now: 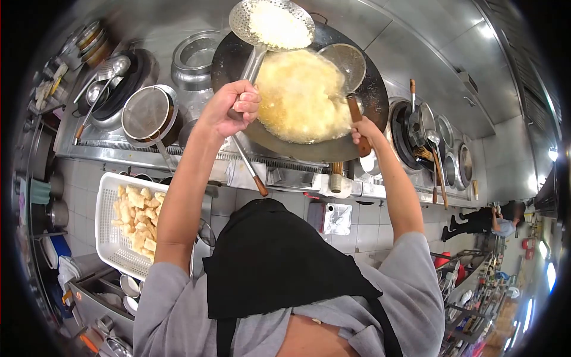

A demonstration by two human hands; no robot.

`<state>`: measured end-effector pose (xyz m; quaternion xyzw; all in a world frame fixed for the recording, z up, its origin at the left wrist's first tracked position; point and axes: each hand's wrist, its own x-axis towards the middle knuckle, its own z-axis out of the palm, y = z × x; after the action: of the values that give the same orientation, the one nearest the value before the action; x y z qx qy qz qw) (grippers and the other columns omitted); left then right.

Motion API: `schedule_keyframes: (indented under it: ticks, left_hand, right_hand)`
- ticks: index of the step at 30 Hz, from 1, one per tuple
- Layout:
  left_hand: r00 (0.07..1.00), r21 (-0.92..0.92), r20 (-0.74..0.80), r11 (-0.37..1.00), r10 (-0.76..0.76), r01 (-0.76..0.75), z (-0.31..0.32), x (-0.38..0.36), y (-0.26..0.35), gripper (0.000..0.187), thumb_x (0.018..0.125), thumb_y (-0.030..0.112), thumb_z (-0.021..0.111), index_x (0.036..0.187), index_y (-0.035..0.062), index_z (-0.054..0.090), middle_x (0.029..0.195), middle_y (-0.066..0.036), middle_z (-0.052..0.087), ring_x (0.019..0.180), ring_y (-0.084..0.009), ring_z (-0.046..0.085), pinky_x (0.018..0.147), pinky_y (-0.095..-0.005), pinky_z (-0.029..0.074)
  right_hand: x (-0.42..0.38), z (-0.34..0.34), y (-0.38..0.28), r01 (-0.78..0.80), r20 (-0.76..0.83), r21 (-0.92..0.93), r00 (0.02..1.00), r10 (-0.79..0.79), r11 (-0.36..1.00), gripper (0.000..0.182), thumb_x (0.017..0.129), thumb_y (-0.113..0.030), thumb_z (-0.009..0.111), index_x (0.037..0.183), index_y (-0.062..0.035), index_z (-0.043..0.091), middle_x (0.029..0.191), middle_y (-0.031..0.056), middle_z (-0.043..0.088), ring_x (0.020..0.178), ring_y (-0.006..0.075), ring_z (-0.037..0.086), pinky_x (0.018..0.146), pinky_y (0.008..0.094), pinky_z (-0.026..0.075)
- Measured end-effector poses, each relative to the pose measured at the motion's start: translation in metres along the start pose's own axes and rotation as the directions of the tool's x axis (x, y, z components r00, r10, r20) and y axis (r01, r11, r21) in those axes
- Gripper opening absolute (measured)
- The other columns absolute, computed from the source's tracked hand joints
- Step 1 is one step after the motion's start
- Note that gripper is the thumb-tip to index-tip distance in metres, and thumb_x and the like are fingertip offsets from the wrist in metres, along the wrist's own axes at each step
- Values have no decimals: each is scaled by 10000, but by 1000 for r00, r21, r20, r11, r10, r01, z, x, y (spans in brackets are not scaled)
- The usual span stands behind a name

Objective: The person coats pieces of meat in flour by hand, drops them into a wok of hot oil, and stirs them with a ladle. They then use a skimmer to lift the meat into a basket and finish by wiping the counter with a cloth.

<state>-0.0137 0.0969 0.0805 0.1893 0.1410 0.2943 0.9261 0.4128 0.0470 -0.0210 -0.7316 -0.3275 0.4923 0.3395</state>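
My left hand (232,107) is closed round the metal handle of a large perforated skimmer (239,22), raised over the far left part of a black wok (229,62). Pale, crumbly food (278,25) lies in the skimmer. Bubbling, foamy yellow oil (300,98) fills the middle of the wok. My right hand (366,132) grips the wooden handle of a fine mesh strainer (345,65), whose round mesh rests at the wok's right side, beside the foam. What lies beneath the foam is hidden.
A white basket (107,232) of golden fried pieces (138,217) stands at the left. Another strainer (146,113) sits over a pot on the stove. Ladles and pans (425,125) are at the right. Further right is another person (496,220). A wooden-ended tool (250,166) lies near the stove edge.
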Motion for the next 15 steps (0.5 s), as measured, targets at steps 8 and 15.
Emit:
schedule_keyframes:
  ticks: [8, 15]
  left_hand:
    - [1000, 60, -29, 998, 11, -9, 0, -19, 3, 23, 839, 41, 455, 839, 62, 466, 563, 67, 434, 366, -20, 371, 390, -208, 357]
    - [997, 53, -66, 998, 30, -27, -20, -28, -7, 31, 839, 47, 456, 824, 72, 466, 566, 64, 439, 369, -18, 368, 384, -211, 342]
  right_hand:
    - [29, 45, 3, -378, 540, 422, 835, 107, 824, 42, 942, -22, 414, 934, -34, 374, 626, -15, 382, 443, 51, 344, 358, 202, 302]
    - [-45, 58, -24, -35, 398, 280, 914, -83, 959, 178, 891, -33, 480, 1000, -81, 346, 645, 12, 409, 426, 62, 359, 346, 238, 324]
